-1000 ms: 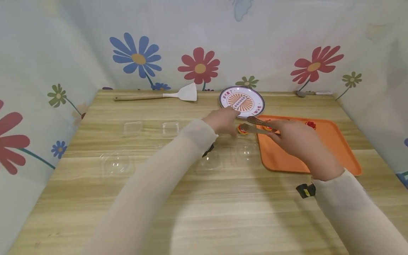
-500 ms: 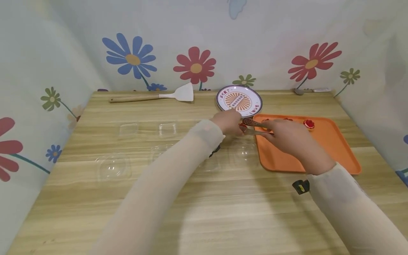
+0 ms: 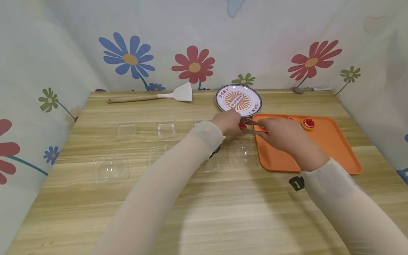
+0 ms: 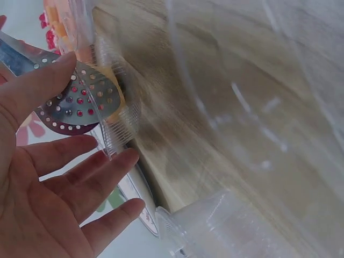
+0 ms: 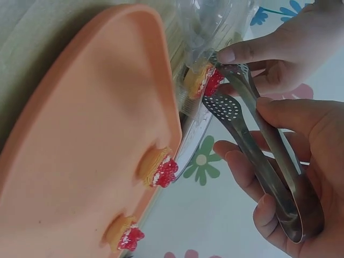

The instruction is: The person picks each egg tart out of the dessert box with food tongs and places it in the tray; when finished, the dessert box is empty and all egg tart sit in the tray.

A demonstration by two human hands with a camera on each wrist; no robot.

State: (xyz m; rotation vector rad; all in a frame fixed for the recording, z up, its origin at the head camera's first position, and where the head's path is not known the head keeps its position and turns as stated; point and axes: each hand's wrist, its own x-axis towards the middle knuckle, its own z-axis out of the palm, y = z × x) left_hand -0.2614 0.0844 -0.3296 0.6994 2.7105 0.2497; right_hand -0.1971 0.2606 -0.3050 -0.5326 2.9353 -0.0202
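Observation:
My right hand (image 3: pixel 287 138) grips metal tongs (image 5: pixel 255 158) with perforated heads. Between those heads sits a small tart (image 5: pixel 212 83) with a red topping and a yellow base. The tart is at a clear ribbed plastic box (image 4: pixel 126 131); whether it touches the bottom is hidden. My left hand (image 3: pixel 227 122) holds this box at its edge, thumb on one side and fingers on the other, beside the tongs' heads. More red-topped tarts lie on the orange tray (image 3: pixel 302 152), one tart (image 3: pixel 308 124) near its back edge and another tart (image 5: pixel 157 167) closer to the tongs.
A patterned plate (image 3: pixel 239 100) stands behind my hands. Clear plastic pieces, such as a square box (image 3: pixel 166 131) and a domed lid (image 3: pixel 111 170), lie to the left. A white spatula (image 3: pixel 183 94) and a spoon (image 3: pixel 299 90) lie along the back.
My left hand has moved slightly right to the box and tongs' heads. The tongs have shifted a little left with the tart, which my left hand now partly covers.

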